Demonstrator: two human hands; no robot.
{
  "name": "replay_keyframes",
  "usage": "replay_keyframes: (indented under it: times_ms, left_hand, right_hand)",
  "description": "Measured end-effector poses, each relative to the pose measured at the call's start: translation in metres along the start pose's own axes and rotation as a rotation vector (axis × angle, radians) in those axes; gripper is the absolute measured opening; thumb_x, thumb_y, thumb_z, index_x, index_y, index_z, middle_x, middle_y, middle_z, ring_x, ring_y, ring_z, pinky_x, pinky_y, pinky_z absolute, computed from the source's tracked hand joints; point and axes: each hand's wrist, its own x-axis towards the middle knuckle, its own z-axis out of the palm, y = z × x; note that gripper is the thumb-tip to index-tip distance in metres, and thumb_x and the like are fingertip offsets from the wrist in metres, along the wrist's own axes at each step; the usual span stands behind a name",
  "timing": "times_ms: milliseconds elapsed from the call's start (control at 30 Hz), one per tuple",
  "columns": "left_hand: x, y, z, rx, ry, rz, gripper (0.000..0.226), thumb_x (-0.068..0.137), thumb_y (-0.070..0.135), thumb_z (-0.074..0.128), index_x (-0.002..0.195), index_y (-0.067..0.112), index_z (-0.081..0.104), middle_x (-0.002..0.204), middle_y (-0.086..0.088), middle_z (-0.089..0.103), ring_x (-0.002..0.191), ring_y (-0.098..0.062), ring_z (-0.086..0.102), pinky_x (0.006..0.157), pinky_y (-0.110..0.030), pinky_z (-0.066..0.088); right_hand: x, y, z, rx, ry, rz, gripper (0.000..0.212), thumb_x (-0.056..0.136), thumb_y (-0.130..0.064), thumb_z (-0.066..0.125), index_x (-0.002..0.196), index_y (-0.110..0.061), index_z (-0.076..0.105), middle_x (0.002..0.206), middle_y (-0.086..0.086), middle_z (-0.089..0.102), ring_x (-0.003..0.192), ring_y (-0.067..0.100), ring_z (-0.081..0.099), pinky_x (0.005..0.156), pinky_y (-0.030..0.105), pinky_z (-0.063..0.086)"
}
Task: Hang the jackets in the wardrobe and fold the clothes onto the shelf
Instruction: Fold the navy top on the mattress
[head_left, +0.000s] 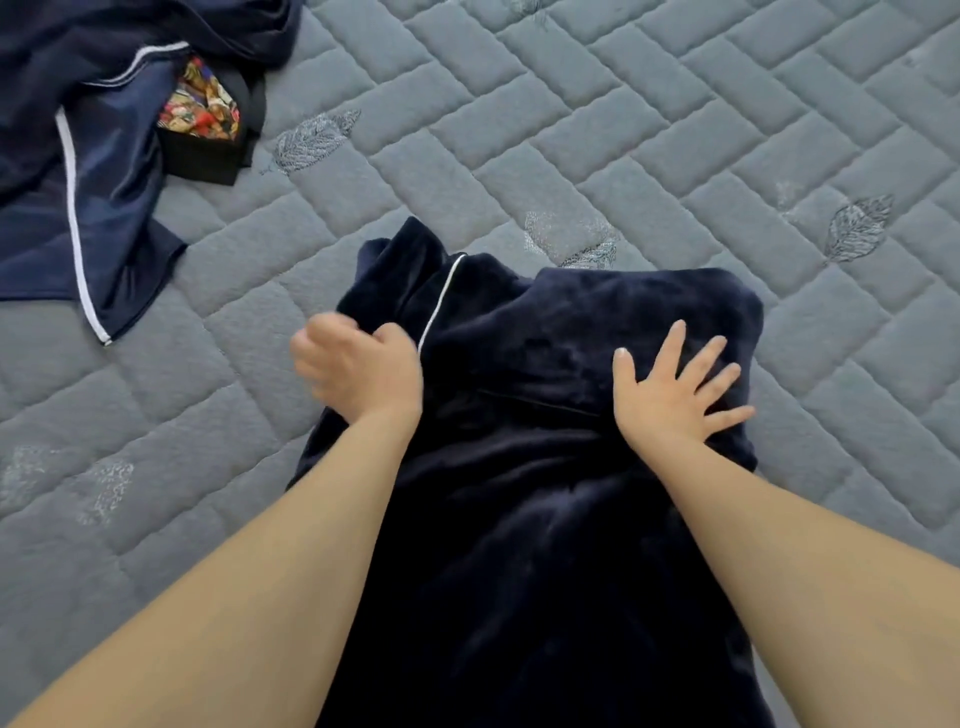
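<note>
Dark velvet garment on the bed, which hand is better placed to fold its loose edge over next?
Probably the left hand: it already grips the garment at its piped edge, while the right hand lies flat with spread fingers, pinning the cloth.

The left hand (353, 371) is blurred, and its fingertips are tucked into the fleece, so the grip itself cannot be made out. The dark navy fleece garment (545, 467) runs off the bottom edge, its lower part unseen. The navy satin garment (78, 171) is cut by the left and top edges. It partly covers a patterned cloth (200, 106), whose kind cannot be told.
</note>
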Motion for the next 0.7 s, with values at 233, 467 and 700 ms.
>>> replay_keyframes:
  times_ms: [233, 467, 700]
  left_hand:
    - [0.003, 0.005, 0.057, 0.587, -0.492, 0.814, 0.06, 0.096, 0.055, 0.029, 0.152, 0.039, 0.017, 0.164, -0.002, 0.001, 0.151, -0.027, -0.007, 0.111, -0.072, -0.009]
    - [0.021, -0.031, 0.076, 0.377, -0.461, 0.428, 0.055, 0.093, 0.069, 0.014, 0.146, 0.056, 0.004, 0.159, 0.0, 0.013, 0.147, -0.022, 0.003, 0.11, -0.069, -0.007]
    - [0.023, -0.036, 0.085, 0.601, -0.593, 0.498, 0.087, 0.079, 0.089, 0.014, 0.143, 0.05, -0.031, 0.161, 0.008, -0.024, 0.144, -0.013, -0.03, 0.098, -0.069, -0.028]
  right_hand:
    - [0.009, 0.005, 0.038, 0.047, 0.029, -0.025, 0.083, 0.08, -0.086, 0.002, 0.147, -0.044, -0.025, 0.159, 0.008, -0.03, 0.146, 0.038, -0.021, 0.104, 0.076, -0.012]
    - [0.024, 0.007, 0.07, -0.005, 0.252, -0.1, 0.08, 0.089, -0.071, 0.021, 0.156, -0.035, -0.002, 0.163, 0.017, -0.007, 0.147, 0.046, -0.004, 0.104, 0.08, -0.001]
    - [0.031, 0.013, 0.086, -0.014, 0.349, -0.106, 0.084, 0.085, -0.059, 0.039, 0.157, -0.032, 0.005, 0.163, 0.017, -0.001, 0.148, 0.045, -0.001, 0.106, 0.078, 0.0]
